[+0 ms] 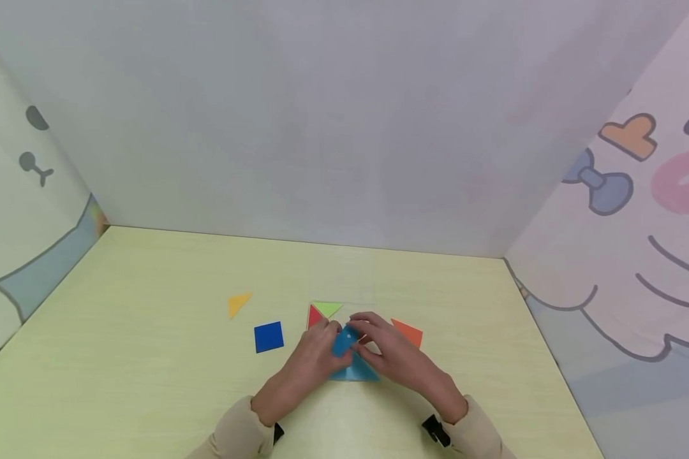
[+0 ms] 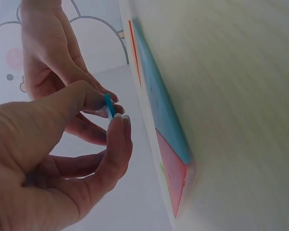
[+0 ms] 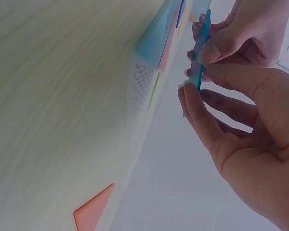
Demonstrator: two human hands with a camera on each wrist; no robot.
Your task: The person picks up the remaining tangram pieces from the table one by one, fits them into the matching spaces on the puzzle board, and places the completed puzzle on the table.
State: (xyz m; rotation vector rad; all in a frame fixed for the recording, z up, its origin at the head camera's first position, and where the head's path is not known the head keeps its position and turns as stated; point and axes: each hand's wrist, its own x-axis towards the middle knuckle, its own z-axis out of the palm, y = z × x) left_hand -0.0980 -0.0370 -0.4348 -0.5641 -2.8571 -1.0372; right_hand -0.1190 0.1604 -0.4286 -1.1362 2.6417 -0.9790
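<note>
Head view: looking at a light-blue piece (image 1: 344, 342) pinched by both left hand (image 1: 314, 355) and right hand (image 1: 395, 352), raised off the table (image 1: 149, 389) and overlapping the big blue triangle (image 1: 355, 370) from up here. Could easily drop, holding by fingertips only — and maybe bump the triangle or the red piece (image 1: 314, 315) out of line. Might nudge the orange piece (image 1: 409, 333) too, with it just beyond the right hand.

Left wrist view: showing the light-blue piece nearly edge-on, caught between thumb and fingertip, with the lower fingers bent. Could skid out if squeezed unevenly, judging by such a thin edge.

Right wrist view: pinching here as well, thumb opposite fingertips, lower fingers loosely bent. Could twist free if turned against the left hand's hold — so probably best kept gentle.
</note>
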